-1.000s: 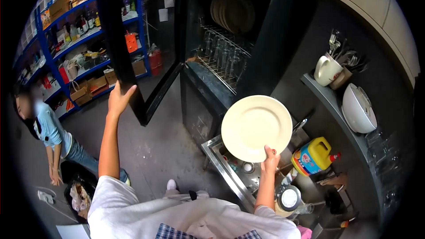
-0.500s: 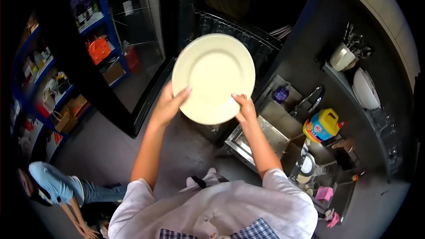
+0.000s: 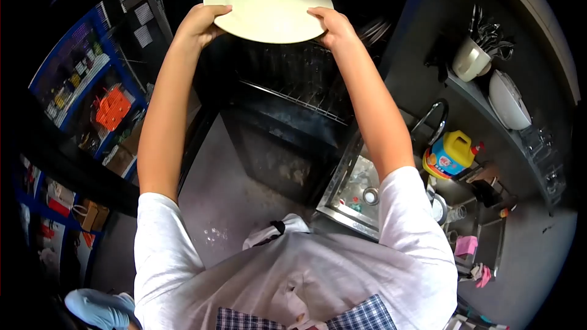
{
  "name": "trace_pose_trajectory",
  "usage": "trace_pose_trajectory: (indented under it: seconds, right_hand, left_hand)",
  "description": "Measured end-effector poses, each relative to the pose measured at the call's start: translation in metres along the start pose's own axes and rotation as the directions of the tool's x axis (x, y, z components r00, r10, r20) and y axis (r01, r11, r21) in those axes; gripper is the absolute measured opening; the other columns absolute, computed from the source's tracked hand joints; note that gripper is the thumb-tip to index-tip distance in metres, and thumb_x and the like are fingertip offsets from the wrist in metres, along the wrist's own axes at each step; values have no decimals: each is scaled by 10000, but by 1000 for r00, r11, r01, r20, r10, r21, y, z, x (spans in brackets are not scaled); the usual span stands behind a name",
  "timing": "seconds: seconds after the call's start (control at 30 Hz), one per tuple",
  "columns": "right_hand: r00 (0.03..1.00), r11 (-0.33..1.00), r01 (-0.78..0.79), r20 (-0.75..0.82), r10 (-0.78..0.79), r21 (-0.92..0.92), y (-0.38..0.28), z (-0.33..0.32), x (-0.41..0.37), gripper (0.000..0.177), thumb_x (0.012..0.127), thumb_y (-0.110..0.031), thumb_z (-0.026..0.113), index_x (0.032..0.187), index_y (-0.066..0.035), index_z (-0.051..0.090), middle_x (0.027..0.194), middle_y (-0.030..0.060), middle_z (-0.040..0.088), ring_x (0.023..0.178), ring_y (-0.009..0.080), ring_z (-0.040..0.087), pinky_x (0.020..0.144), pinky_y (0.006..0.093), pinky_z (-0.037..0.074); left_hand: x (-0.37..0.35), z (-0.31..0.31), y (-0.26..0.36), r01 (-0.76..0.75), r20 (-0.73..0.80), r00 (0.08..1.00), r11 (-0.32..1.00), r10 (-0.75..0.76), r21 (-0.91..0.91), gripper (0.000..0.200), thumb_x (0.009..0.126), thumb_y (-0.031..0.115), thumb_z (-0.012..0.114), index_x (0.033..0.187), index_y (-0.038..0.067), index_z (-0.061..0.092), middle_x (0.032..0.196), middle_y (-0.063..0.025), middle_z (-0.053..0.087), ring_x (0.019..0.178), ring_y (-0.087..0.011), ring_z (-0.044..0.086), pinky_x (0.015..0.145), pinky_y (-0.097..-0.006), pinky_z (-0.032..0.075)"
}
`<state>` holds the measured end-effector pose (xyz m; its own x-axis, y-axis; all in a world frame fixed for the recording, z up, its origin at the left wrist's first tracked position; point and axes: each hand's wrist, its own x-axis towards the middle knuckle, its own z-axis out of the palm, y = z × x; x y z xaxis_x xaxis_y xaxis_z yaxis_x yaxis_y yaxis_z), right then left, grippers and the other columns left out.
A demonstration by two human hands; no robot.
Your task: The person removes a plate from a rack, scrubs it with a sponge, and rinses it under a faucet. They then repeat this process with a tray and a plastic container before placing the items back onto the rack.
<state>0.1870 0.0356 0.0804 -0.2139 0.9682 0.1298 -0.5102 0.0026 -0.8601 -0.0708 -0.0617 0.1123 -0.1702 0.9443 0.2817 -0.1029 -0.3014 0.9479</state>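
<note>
A large cream-white plate (image 3: 269,3) is held up at the top of the head view, tilted away from me. My left hand (image 3: 205,23) grips its left edge, thumb on the upper face. At the right edge my right hand (image 3: 333,25) holds it the same way. Both arms are stretched far forward. Behind and below the plate is the dark inside of a cabinet with a wire rack (image 3: 293,99).
On the right are a metal sink (image 3: 348,223), a faucet, a yellow detergent jug (image 3: 449,154), and a wall shelf with a utensil holder (image 3: 470,59) and white bowls (image 3: 507,101). Blue shelving (image 3: 79,101) stands left. Another person's sleeve (image 3: 92,307) shows lower left.
Both hands have carried the plate forward and up, and it now looks more tilted. My arms are more extended. The view has shifted, and less of the other person shows.
</note>
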Motion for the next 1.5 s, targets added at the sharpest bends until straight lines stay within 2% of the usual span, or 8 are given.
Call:
trace_pose_trajectory:
  seconds: [0.2,0.27,0.3,0.93,1.07,1.1,1.17,1.5]
  right_hand:
    - [941,786,192,-118,-318,-588,-2,4,84,318,809,-256,637,975,16,646,885,116,650,711,236,602,642,337,467]
    - [979,746,3,-150,-138,-666,-2,-15,144,349,846,-299,583,1003,6,643,925,103,639,783,220,591,661,339,460]
    - [958,786,21,-212,-192,-618,1,-5,151,417,852,-334,563,1069,17,622,1105,146,628,977,261,591,791,366,478]
    - [862,607,-106,-377,-339,-788,50,1,268,439,827,-328,552,1087,20,616,1133,183,609,1015,300,581,836,387,470]
    - [863,579,-114,-369,-345,-807,60,-4,271,444,822,-326,550,1091,21,615,1139,190,605,1023,308,579,846,392,469]
    - [864,569,-113,-363,-348,-814,61,-4,271,445,820,-326,549,1092,21,614,1140,192,604,1025,310,579,848,393,468]
    - [869,552,-117,-354,-346,-826,63,-7,272,448,818,-325,548,1094,21,614,1143,196,602,1029,314,578,853,395,468]
    - [890,405,-133,-289,-354,-904,71,-13,260,461,805,-322,542,1103,23,611,1157,215,592,1049,334,573,877,406,464]
  left_hand:
    - [95,3,-14,3,47,999,996,1,-92,383,795,-13,601,1172,-49,543,1052,-200,626,932,-325,650,738,-438,577]
    - [116,16,-13,-48,49,998,999,47,5,374,790,-21,598,1157,-62,545,1044,-195,629,919,-325,649,765,-451,564]
    - [119,26,-10,-108,47,993,994,106,33,354,782,-32,594,1133,-62,557,1038,-202,626,893,-332,648,755,-454,564]
    - [214,95,-76,-451,55,848,662,528,599,257,670,41,656,911,-41,621,908,-246,646,908,-403,624,773,-428,520]
    - [261,112,-145,-638,-47,620,538,783,551,233,685,40,666,899,-37,616,855,-224,642,821,-401,630,671,-428,522]
    - [270,107,-148,-520,110,804,599,585,609,350,689,140,740,968,-5,584,926,-201,631,872,-348,646,698,-385,556]
    - [244,111,-124,-431,56,848,625,527,651,302,705,129,732,944,-4,603,912,-197,643,856,-339,656,690,-386,558]
    - [271,124,-140,-389,131,890,575,438,719,228,789,64,649,1002,-6,610,960,-201,656,915,-327,656,718,-391,567]
